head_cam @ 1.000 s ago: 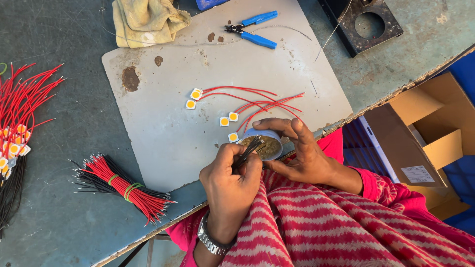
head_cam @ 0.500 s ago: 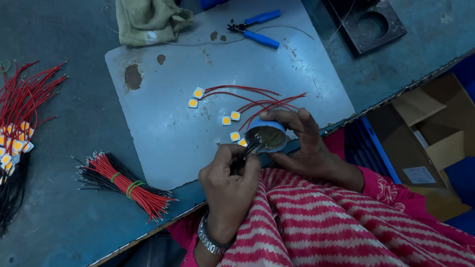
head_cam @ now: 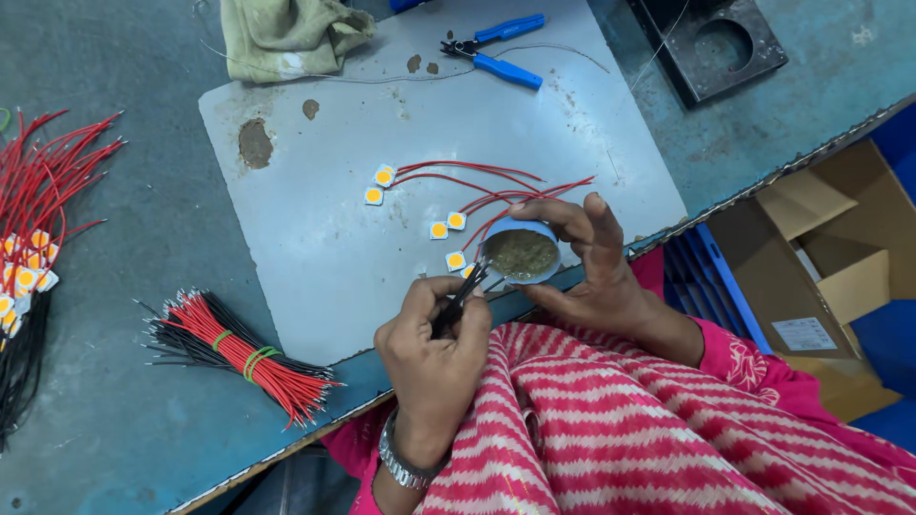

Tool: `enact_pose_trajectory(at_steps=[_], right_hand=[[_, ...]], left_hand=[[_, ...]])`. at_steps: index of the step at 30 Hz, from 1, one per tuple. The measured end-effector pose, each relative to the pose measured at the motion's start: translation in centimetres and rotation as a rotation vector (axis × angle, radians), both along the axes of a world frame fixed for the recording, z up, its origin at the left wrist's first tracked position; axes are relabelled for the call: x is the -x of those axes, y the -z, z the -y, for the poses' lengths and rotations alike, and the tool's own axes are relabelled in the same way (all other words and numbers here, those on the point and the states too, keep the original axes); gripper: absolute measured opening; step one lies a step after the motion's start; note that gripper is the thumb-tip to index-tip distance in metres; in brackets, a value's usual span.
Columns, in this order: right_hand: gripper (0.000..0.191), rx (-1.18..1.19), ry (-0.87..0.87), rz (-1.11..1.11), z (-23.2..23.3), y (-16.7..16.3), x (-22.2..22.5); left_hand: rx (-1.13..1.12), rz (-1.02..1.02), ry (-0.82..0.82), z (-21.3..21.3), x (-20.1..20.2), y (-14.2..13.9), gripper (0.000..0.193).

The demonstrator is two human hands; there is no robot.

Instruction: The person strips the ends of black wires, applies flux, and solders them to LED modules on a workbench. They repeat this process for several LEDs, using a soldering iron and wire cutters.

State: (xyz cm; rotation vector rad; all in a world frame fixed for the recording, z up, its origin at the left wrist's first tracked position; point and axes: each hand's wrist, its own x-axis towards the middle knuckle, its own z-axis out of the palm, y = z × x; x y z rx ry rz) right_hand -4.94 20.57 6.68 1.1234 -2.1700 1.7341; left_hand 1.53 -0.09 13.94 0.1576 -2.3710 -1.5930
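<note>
A pale grey metal sheet [head_cam: 334,219] lies on the blue-grey workbench [head_cam: 124,238], most of its surface bare, its near edge by the bench edge. There the right hand [head_cam: 592,257] grips a small round blue tin of brownish paste [head_cam: 521,254]. The left hand [head_cam: 434,348] is closed on dark tweezers [head_cam: 465,291], tips at the tin's rim beside small square yellow chips with red wires [head_cam: 448,224].

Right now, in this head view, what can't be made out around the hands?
- Dark tool: handle hidden inside left hand; tip too small to identify.
- Contents of small blue tub in right hand: a blurred brownish mass.
- Red wire heap: cut off by left edge.
- Cardboard box: cut off by right edge.
</note>
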Motion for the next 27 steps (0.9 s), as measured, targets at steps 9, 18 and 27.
enact_pose_trajectory(at_steps=[9,18,27], right_hand=[[0.126,-0.124,0.383,0.043,-4.7,0.7,6.6],[0.129,-0.090,0.169,0.118,-1.7,-1.5,2.9],[0.125,0.043,-0.099,0.076,2.7,-3.8,-0.5]], left_hand=[[0.332,-0.248,-0.372,5.5,-1.3,-2.3,0.013],[0.013,-0.057,-0.174,2.6,-0.9,-1.6,0.009],[0.033,-0.183,-0.013,0.8,-0.4,-1.5,0.012]])
